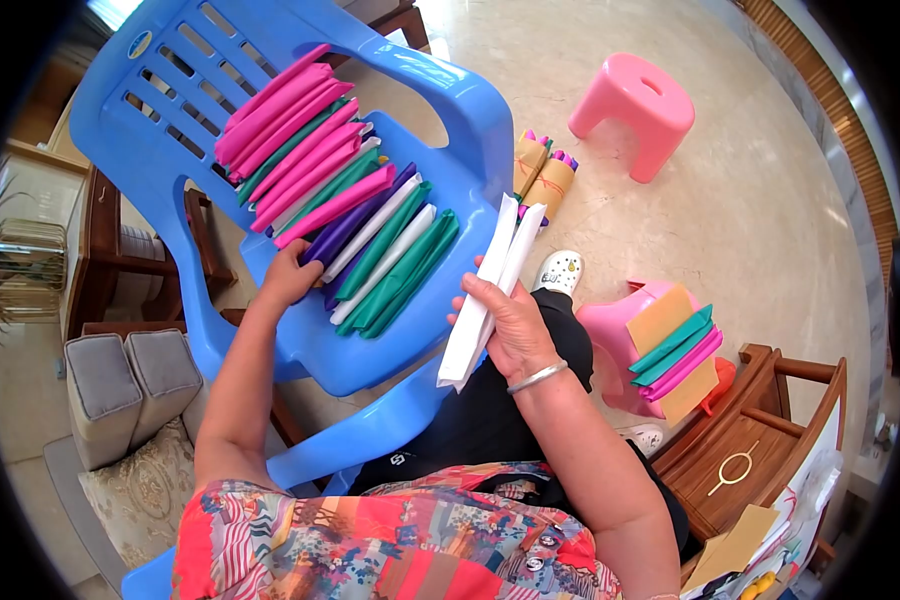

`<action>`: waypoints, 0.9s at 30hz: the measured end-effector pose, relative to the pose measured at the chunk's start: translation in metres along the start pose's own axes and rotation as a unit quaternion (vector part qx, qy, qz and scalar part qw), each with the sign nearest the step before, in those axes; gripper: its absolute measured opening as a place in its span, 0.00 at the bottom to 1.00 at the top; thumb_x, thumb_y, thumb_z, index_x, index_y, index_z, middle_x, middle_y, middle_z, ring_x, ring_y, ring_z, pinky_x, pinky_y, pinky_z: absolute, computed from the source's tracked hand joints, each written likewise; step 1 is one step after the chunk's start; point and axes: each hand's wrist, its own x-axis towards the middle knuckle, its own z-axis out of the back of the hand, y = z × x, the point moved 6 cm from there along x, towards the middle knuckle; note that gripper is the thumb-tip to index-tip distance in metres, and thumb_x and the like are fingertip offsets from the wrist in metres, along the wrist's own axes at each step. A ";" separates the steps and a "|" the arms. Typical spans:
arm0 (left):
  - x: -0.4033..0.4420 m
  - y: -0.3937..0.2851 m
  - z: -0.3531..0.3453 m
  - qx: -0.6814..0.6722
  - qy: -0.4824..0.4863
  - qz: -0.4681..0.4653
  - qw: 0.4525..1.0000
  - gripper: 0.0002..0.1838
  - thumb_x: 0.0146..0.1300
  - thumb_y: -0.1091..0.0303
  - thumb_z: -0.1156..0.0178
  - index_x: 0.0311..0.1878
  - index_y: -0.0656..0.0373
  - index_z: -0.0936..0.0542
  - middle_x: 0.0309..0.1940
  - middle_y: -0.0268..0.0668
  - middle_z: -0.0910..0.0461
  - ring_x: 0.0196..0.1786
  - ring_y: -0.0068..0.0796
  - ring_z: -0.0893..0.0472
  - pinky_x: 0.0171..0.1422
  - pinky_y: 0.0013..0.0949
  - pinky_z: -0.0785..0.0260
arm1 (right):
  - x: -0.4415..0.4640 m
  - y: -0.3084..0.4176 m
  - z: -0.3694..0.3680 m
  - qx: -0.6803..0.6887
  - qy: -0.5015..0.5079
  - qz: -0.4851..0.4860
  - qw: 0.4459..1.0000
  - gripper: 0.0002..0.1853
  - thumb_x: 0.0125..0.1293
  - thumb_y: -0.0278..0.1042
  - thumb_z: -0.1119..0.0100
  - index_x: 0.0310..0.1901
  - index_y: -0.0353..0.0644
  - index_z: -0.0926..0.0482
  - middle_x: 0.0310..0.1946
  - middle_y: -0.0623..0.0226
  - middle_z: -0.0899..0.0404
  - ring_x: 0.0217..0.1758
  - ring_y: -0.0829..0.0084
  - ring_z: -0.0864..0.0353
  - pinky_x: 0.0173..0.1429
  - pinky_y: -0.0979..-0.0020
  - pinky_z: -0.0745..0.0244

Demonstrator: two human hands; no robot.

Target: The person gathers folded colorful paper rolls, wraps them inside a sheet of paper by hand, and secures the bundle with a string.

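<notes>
My right hand (pixel 508 322) is closed around two long white folded strips (pixel 490 290), held side by side in front of the chair's armrest. They look like thin cloth or paper; I cannot tell which. On the blue plastic chair (pixel 410 390) lies a row of similar folded strips: pink (pixel 280 110), green (pixel 400 285), white (pixel 402 245) and purple. My left hand (pixel 292 277) reaches to the near side of that row, its thumb and fingers closed at the end of a purple folded strip (pixel 355 228). The fingertips are partly hidden.
A pink stool (pixel 638 105) stands on the floor beyond the chair, near paper-wrapped bundles (pixel 550 185). At right, another pink stool (pixel 605 325) bears green and pink strips (pixel 675 350) between brown sheets. A wooden piece of furniture (pixel 740 450) stands beside it; a cushioned seat (pixel 140 400) is at left.
</notes>
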 end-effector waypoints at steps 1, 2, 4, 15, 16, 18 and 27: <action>0.001 0.004 0.001 -0.066 0.030 0.008 0.997 0.20 0.53 0.65 0.40 0.50 0.63 0.20 0.35 0.43 0.16 0.36 0.37 0.17 0.45 0.36 0.24 | 0.000 0.000 0.000 0.000 0.001 -0.001 1.000 0.34 0.61 0.34 0.26 0.64 0.39 0.35 0.43 0.66 0.25 0.43 0.67 0.17 0.48 0.58 0.14; 0.001 0.008 0.000 -0.131 0.059 0.016 0.990 0.19 0.55 0.66 0.40 0.50 0.63 0.20 0.34 0.41 0.17 0.34 0.34 0.17 0.43 0.34 0.24 | 0.001 -0.001 -0.001 0.001 0.003 -0.002 1.000 0.34 0.61 0.33 0.26 0.64 0.40 0.34 0.43 0.66 0.25 0.42 0.67 0.17 0.48 0.58 0.14; -0.020 -0.014 0.005 -0.202 0.130 0.088 0.967 0.18 0.56 0.69 0.41 0.50 0.63 0.21 0.35 0.39 0.18 0.34 0.31 0.18 0.43 0.32 0.23 | 0.001 -0.001 0.000 -0.002 0.000 -0.002 1.000 0.33 0.61 0.33 0.26 0.63 0.41 0.34 0.43 0.66 0.25 0.42 0.67 0.17 0.48 0.58 0.14; -0.091 -0.185 -0.064 -0.314 0.240 -0.020 0.918 0.25 0.55 0.71 0.41 0.59 0.63 0.26 0.41 0.39 0.21 0.38 0.30 0.18 0.48 0.32 0.24 | -0.001 0.018 0.006 0.104 -0.025 0.111 0.988 0.29 0.61 0.30 0.27 0.61 0.41 0.32 0.46 0.62 0.22 0.46 0.63 0.16 0.50 0.61 0.17; -0.098 -0.207 -0.074 -0.308 0.259 -0.034 0.915 0.27 0.55 0.71 0.41 0.60 0.63 0.27 0.41 0.38 0.21 0.39 0.29 0.18 0.49 0.30 0.25 | -0.004 0.028 0.011 0.115 -0.025 0.130 0.984 0.29 0.61 0.30 0.28 0.60 0.41 0.32 0.45 0.63 0.22 0.46 0.63 0.16 0.50 0.61 0.18; -0.104 -0.249 -0.093 -0.310 0.280 -0.078 0.905 0.29 0.55 0.72 0.42 0.63 0.63 0.28 0.42 0.38 0.20 0.40 0.27 0.18 0.49 0.31 0.24 | -0.012 0.052 0.030 0.129 -0.034 0.163 0.978 0.27 0.63 0.30 0.29 0.60 0.41 0.32 0.44 0.63 0.21 0.45 0.64 0.16 0.49 0.62 0.18; -0.129 -0.411 -0.236 -0.206 0.351 -0.183 0.895 0.28 0.59 0.69 0.41 0.64 0.63 0.27 0.42 0.35 0.21 0.42 0.24 0.22 0.46 0.28 0.28 | -0.170 0.150 0.234 0.003 -0.274 0.263 0.925 0.26 0.59 0.27 0.27 0.56 0.40 0.30 0.40 0.62 0.20 0.38 0.64 0.14 0.43 0.61 0.14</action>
